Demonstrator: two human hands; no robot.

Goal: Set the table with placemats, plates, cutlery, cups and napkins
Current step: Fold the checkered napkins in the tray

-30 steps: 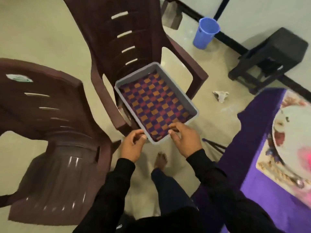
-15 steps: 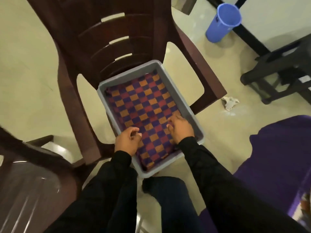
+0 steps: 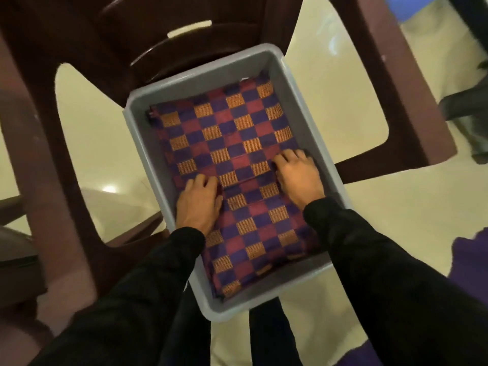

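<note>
A grey plastic bin (image 3: 298,107) sits on the seat of a dark brown plastic chair (image 3: 87,83). Inside it lies a stack of checkered placemats (image 3: 232,133) in purple, red and orange. A folded top placemat (image 3: 261,223) covers the near half of the stack. My left hand (image 3: 198,204) grips that placemat's far left corner, fingers curled over its edge. My right hand (image 3: 298,178) grips its far right corner by the bin's right wall, fingertips tucked under the fold. Both arms wear black sleeves.
The chair's armrests (image 3: 390,75) flank the bin on both sides. A second brown chair (image 3: 15,254) stands at the left edge. Pale floor (image 3: 396,212) shows around the chair; a purple cloth edge (image 3: 472,247) peeks in at the right.
My head has come closer over the bin. Both hands moved from the bin's near rim into it and took hold of the top placemat's far edge.
</note>
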